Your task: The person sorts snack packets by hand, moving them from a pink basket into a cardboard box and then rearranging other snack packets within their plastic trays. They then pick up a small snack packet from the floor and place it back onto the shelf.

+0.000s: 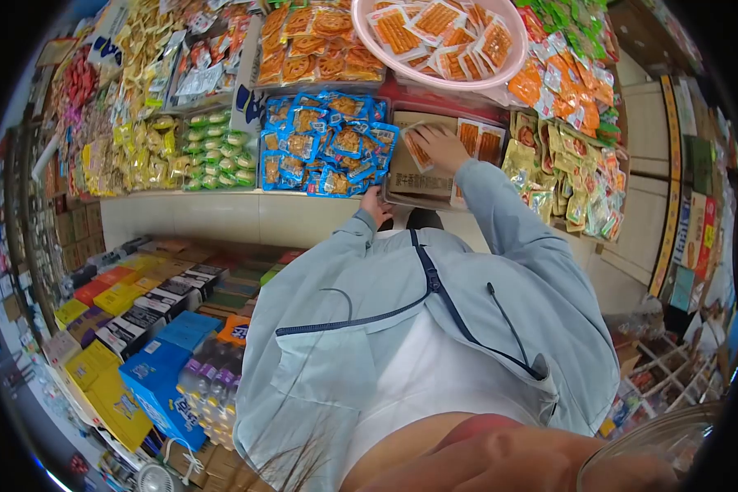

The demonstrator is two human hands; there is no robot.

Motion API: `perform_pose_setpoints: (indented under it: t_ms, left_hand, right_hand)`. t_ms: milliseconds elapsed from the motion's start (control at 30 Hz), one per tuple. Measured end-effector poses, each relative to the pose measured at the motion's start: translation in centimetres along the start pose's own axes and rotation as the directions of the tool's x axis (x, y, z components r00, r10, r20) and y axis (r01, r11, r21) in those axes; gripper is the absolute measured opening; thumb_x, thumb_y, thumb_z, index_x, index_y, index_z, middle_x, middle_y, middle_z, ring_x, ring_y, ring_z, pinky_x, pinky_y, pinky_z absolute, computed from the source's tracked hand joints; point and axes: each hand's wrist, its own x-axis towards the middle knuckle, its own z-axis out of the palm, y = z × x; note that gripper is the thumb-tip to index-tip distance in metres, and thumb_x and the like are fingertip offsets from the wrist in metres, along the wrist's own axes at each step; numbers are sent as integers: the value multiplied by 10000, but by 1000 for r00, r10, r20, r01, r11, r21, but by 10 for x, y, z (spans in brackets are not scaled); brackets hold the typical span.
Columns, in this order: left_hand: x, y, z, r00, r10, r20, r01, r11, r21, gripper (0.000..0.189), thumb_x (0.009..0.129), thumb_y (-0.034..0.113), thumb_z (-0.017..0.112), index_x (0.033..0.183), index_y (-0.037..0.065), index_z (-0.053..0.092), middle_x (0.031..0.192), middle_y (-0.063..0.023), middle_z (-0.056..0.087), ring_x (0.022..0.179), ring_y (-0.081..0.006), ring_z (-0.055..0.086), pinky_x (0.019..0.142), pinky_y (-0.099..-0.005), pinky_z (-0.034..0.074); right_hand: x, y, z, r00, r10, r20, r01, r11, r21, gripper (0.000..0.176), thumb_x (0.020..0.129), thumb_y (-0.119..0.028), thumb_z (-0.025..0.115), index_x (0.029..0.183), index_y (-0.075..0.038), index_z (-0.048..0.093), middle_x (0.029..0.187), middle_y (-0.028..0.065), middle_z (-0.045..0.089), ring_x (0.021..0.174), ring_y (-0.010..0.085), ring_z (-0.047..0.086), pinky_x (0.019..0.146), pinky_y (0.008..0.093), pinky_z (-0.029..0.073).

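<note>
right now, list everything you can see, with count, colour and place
Basin: one, pink, top centre
Strip-snack packets: many, orange-brown, in the basin and below it
Printed cardboard: one, brown, below the basin
Blue snack packets: many, blue, left of the cardboard
Round-snack packs: many, orange, above the blue packets
Green-and-white packets: many, left of the blue packets
Gold pouches: many, gold, right of the cardboard
Blue cartons: at least two, blue, lower left
Bottles: several, purple-labelled, beside the cartons
Fan: one, white, bottom left
Outer shelf goods: many, mixed, too small to tell
Jacket: one, light blue, worn
Left hand: one, bare, left of the cardboard
Right hand: one, bare, on a strip-snack packet
</note>
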Motion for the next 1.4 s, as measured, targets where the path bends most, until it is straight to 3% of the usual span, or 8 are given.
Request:
perform_pose_setpoints:
  t_ms: [67,333,567,700,900,1133,1267,1400]
  left_hand:
    - [-4,3,0,999,-24,30,22,997,71,393,889,437,454,1126,149,579,1124,-73,616,1057,-260,567,962,-481,388]
    - [-15,3,7,1000,0,1,0,999,36,442,860,505,486,1140,176,583,1148,-57,606,1079,-259,545,967,-473,344]
    - [-12,6,5,999,3,34,-5,999,54,412,898,462,453,1204,204,548,1240,-67,569,1143,-272,530,992,-471,335]
    - [-9,7,-3,995,-11,100,2,996,91,412,909,475,454,1217,215,542,1280,-60,546,1187,-271,494,1023,-478,299]
    - [-10,13,-11,984,-44,175,5,975,221,514,901,546,472,1275,195,499,1221,-77,588,1174,-288,507,1016,-537,293]
    - [-14,17,-11,991,-48,125,15,967,254,688,922,509,444,1463,149,220,1394,-146,441,1283,-341,432,1082,-547,235]
    - [8,10,-25,986,-58,156,19,971,239,631,895,541,500,1390,182,347,1334,-114,484,1175,-331,510,1004,-531,317]
    - [18,8,-29,979,-52,195,4,971,237,510,907,520,471,1268,161,485,1226,-82,566,1127,-315,534,1012,-526,306]
  right_hand:
    - [-6,-2,-11,989,123,87,-126,992,28,711,696,-254,748,1318,-77,451,1258,95,479,1195,266,455,962,419,386]
    - [-53,-52,-32,738,650,181,-665,746,33,864,603,-421,815,1275,3,477,1159,149,482,1097,327,466,924,412,402]
    - [-20,-54,-113,778,509,-367,-328,828,455,991,582,-368,838,1388,-33,369,1208,219,430,1138,394,421,998,468,368]
    - [31,13,-178,398,550,-735,-373,829,418,958,628,-362,829,1400,-54,352,1241,214,435,1199,365,406,1012,476,348]
    - [64,84,-164,545,743,-389,-785,615,75,785,803,-458,663,1404,-50,366,1343,171,446,1231,336,449,1038,524,304]
    - [36,60,-143,468,613,-637,-603,748,277,648,839,-350,626,1378,-64,410,1357,176,441,1260,336,421,1033,522,294]
    - [-26,-9,-105,449,652,-611,-572,735,364,644,807,-223,673,1370,-59,408,1349,207,427,1231,381,417,1032,499,302]
    - [-94,-57,-18,518,806,-287,-790,579,199,694,735,-182,700,1348,-24,416,1309,235,435,1193,404,429,973,484,391]
